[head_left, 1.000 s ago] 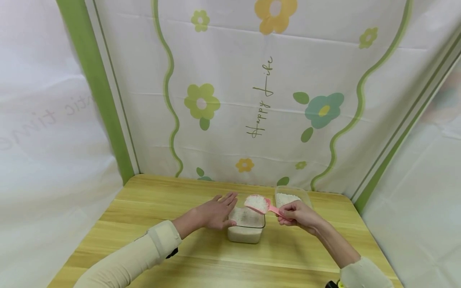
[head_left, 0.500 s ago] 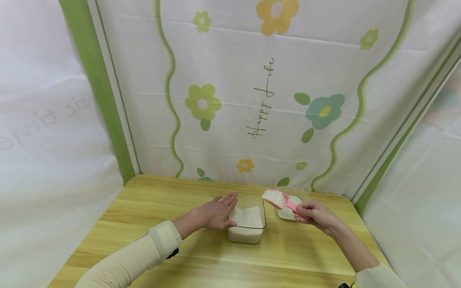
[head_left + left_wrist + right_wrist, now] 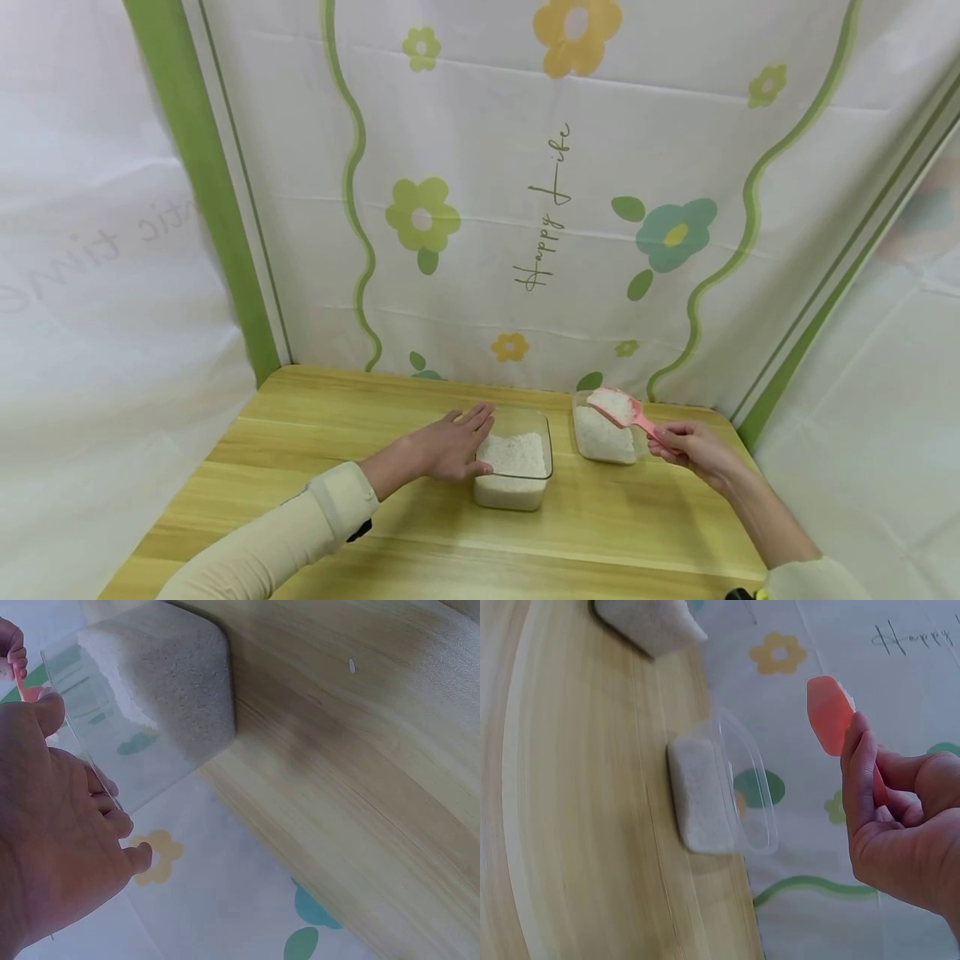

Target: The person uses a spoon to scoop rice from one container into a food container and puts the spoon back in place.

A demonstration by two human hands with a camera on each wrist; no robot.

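The near container (image 3: 513,467), a clear rectangular tub partly filled with white rice, stood on the wooden desk (image 3: 375,500) and serves here as the landmark. The left hand (image 3: 448,443) lay against its left wall, fingers straight and together, thumb at the near corner, pressing rather than gripping; the left wrist view showed the palm flat on the clear wall (image 3: 112,750).

To the right of that tub and a little farther back, near the flowered backdrop cloth (image 3: 555,200), stood a second clear container (image 3: 602,433), also holding rice. The right hand (image 3: 693,448) was to the right of the second tub, its thumb and curled fingers pinching the handle of a pink scoop (image 3: 624,410). The scoop's bowl, heaped with white rice, hung above the far right part of the second container, tilted slightly. In the right wrist view the scoop (image 3: 830,714) showed its pink underside above the fingertips (image 3: 859,750), with both tubs on the desk to the left.
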